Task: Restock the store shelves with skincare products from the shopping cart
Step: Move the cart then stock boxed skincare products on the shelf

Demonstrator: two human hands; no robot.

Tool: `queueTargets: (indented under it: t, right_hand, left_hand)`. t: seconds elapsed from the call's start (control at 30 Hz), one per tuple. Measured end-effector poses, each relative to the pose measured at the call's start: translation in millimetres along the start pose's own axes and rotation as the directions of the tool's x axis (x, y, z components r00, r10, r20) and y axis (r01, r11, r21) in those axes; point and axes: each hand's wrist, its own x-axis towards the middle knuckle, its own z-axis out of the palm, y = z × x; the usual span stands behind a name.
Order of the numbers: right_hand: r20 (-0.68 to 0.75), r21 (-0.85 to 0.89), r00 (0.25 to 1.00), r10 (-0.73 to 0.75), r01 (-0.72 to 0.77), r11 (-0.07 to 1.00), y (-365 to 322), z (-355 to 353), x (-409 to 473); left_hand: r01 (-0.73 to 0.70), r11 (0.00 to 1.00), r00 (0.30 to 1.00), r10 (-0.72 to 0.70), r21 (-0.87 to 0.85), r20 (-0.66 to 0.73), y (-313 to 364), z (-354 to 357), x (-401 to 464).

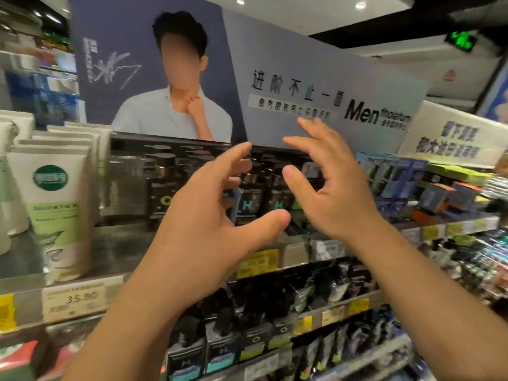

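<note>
My left hand [209,215] and right hand [327,182] are both loose and hold nothing, up by the dark bottles [247,199] on the top shelf [115,254]. I think I tidy them next, gently.

I see a blue-grey advertising poster [192,64] above the shelving, recessed ceiling lights [360,6] overhead, and a green exit sign [461,41] glowing upper right.

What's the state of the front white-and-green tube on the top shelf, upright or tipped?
Upright. The white-and-green tube stands on its cap on the top shelf, crimped end up, in line with the tubes behind it. Neither hand touches it.
</note>
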Motion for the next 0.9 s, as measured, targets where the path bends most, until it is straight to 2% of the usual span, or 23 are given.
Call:
queueTargets:
  t: [0.2,0.37,0.53,0.67,0.8,0.9]
  right_hand:
    - [-0.083,-0.089,0.983,0.165,-0.172,0.981,26.7,-48.3,-73.1]
    - [-0.131,-0.155,0.921,0.367,-0.385,0.91,49.5,-91.9,-153.8]
    - [-0.141,-0.212,0.854,0.5,-0.52,0.828,70.4,-139.0,-239.9]
    - [-0.179,-0.207,0.732,0.657,-0.681,0.702,79.1,-170.9,-310.7]
    - [-0.263,-0.16,0.604,0.752,-0.796,0.584,87.5,-192.3,-384.7]
    - [-0.309,-0.081,0.479,0.822,-0.874,0.479,93.3,-203.2,-436.3]
  left_hand:
    - [-0.121,0.98,0.968,0.152,-0.161,0.2,9.0,66.1,-3.5]
    - [-0.139,0.961,0.891,0.227,-0.24,0.393,17.0,140.5,-13.9]
    - [-0.1,0.944,0.773,0.272,-0.314,0.573,32.3,222.8,-33.4]
    - [-0.11,0.96,0.709,0.257,-0.257,0.657,42.7,289.0,-61.5]
    - [-0.076,0.974,0.607,0.216,-0.214,0.765,49.8,347.3,-98.7]
    - [-0.081,0.986,0.516,0.165,-0.143,0.84,54.6,387.0,-124.5]
